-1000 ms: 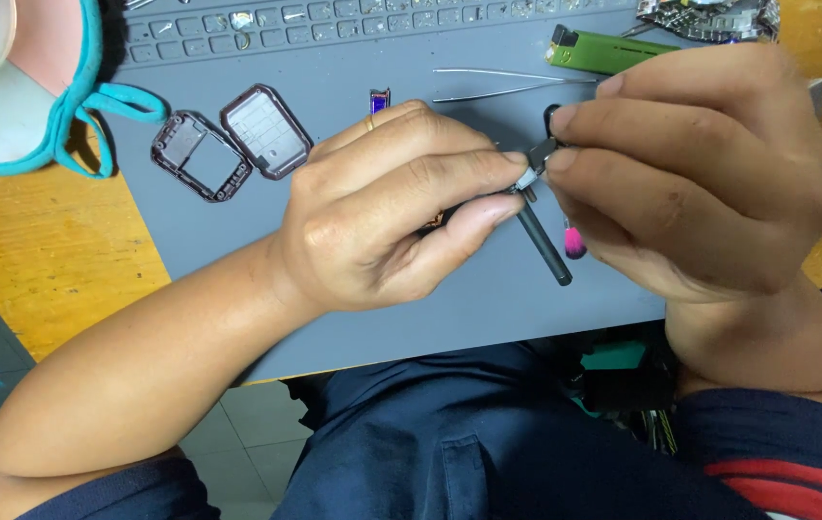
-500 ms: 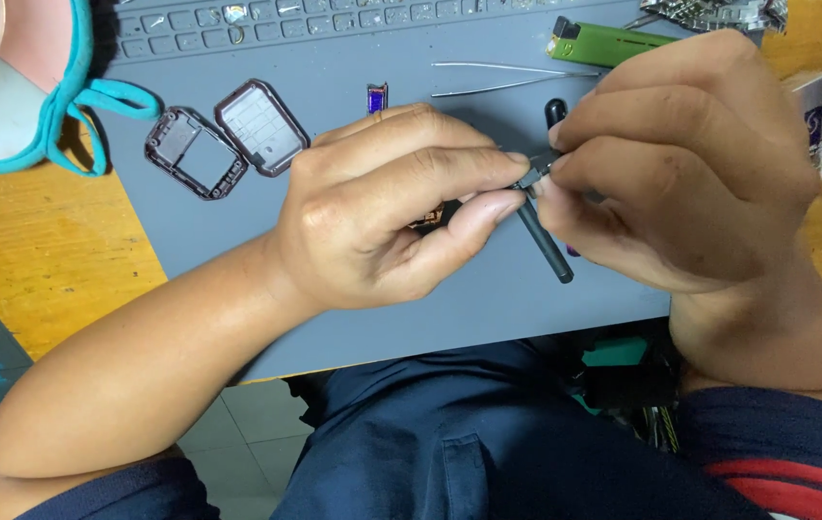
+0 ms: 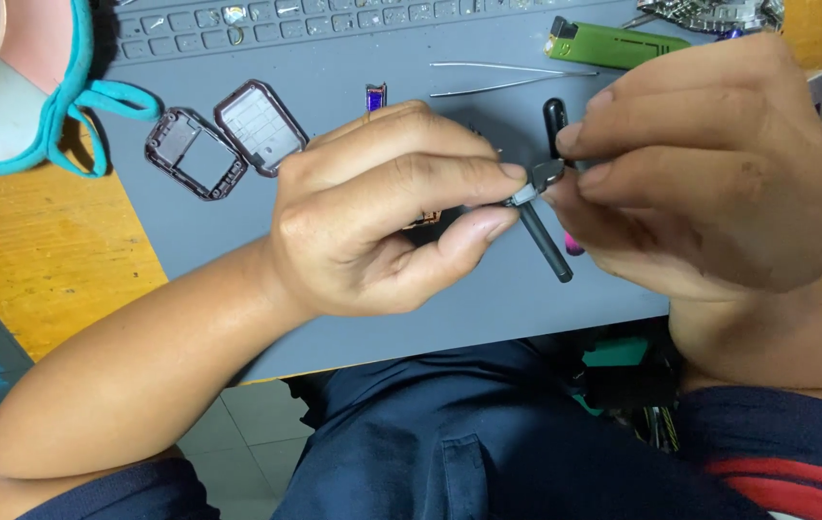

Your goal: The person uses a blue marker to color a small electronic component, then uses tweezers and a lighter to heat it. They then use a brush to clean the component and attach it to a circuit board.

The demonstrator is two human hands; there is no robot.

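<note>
Grey and small, a single metal-looking part (image 3: 548, 173) sits just right of the frame's centre, pinched between the two hands above the surface. It is angular, dull grey, with a paler silver tip at its left end; most of it is hidden by fingertips, so its full shape cannot be told. The left hand (image 3: 382, 207) has its fingers closed narrowly on that pale end, thumb beneath and forefinger on top. The right hand (image 3: 709, 164) closes its fingers on the other end from the right of the frame. Directly below the part, one slim black rod-shaped tool (image 3: 546, 243) slants down to the right, with a bit of pink (image 3: 573, 247) showing beside it.

Under the hands lies one grey rubber work mat (image 3: 334, 87) on an orange wooden surface (image 3: 45, 260). In the upper left of the mat rest two dark rectangular watch casings (image 3: 226, 140), side by side and touching. Top centre shows one pair of thin steel tweezers (image 3: 512, 77), and to its right one green bar-shaped tool (image 3: 618, 43). A pale bowl-like thing with a teal strap (image 3: 64, 106) fills the upper left corner.

Against the frame half a second before, both hands sit slightly lower and the grip on the part is unchanged.
</note>
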